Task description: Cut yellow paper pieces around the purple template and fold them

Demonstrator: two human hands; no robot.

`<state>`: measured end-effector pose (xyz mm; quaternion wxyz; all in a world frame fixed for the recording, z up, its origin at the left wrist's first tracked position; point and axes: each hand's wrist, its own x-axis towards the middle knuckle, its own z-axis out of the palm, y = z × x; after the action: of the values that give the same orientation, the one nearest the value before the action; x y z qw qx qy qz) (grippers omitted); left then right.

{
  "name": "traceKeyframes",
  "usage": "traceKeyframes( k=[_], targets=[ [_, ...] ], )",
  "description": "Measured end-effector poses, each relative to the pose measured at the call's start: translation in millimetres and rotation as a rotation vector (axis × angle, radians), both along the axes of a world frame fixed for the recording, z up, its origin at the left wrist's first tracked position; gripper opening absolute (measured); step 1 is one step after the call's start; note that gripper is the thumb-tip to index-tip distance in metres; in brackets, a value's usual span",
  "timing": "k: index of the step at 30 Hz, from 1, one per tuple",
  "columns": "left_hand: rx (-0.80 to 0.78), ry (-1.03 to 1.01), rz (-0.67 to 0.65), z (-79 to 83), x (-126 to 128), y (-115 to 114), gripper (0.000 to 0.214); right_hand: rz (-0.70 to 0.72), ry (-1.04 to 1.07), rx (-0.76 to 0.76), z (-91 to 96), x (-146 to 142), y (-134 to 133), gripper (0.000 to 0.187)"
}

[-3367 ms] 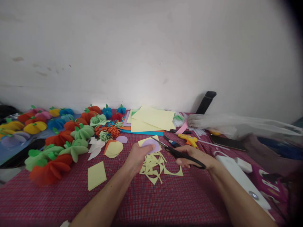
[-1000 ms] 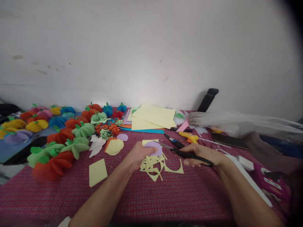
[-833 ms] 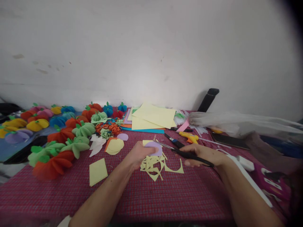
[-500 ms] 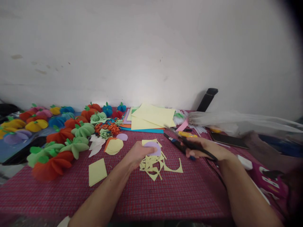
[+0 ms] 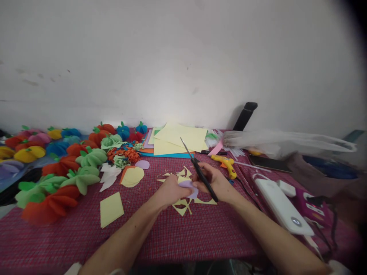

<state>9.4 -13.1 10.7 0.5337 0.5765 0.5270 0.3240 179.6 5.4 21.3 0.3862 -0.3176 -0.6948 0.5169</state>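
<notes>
My left hand (image 5: pixel 169 190) is closed on a lilac paper disc (image 5: pixel 189 187) held just above the red checked cloth (image 5: pixel 200 233). My right hand (image 5: pixel 213 182) is closed round black scissors (image 5: pixel 197 169), whose closed blades point up and away to the far left. The two hands meet at the disc; whether a yellow layer lies under it is hidden. Yellow paper offcuts (image 5: pixel 181 206) lie beneath and around the hands.
Paper pumpkins (image 5: pixel 83 179) in several colours crowd the left side. A yellow square (image 5: pixel 111 208), cut discs (image 5: pixel 132 176), stacked coloured sheets (image 5: pixel 179 139), a glue gun (image 5: pixel 228 165), a white power strip (image 5: pixel 282 206) and a plastic bag (image 5: pixel 286 143) surround the work spot.
My right hand has swung the scissors from the right back in to the disc, blades now closed and pointing up-left. Fresh yellow scraps lie behind the hands. The view shifted a little.
</notes>
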Motion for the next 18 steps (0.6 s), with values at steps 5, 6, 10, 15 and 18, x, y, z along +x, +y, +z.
traceKeyframes(
  k=[5,6,10,15,18],
  targets=[
    [0.024,0.025,0.004,-15.2,2,0,0.010,0.015,-0.054,-0.010,-0.6,-1,-1,0.042],
    [0.025,0.021,0.009,-17.0,2,0,0.010,0.019,-0.062,-0.017,-1.0,-1,-1,0.041],
    [0.032,-0.016,-0.002,-20.7,3,-2,0.008,0.075,-0.066,-0.044,-3.3,-1,0,0.041],
    [0.034,-0.072,0.013,-14.5,5,-3,0.006,0.070,-0.024,-0.034,-2.6,-2,1,0.040],
    [0.012,-0.142,0.010,-3.6,7,-4,0.006,-0.009,0.007,-0.026,0.3,-1,2,0.041]
  ],
)
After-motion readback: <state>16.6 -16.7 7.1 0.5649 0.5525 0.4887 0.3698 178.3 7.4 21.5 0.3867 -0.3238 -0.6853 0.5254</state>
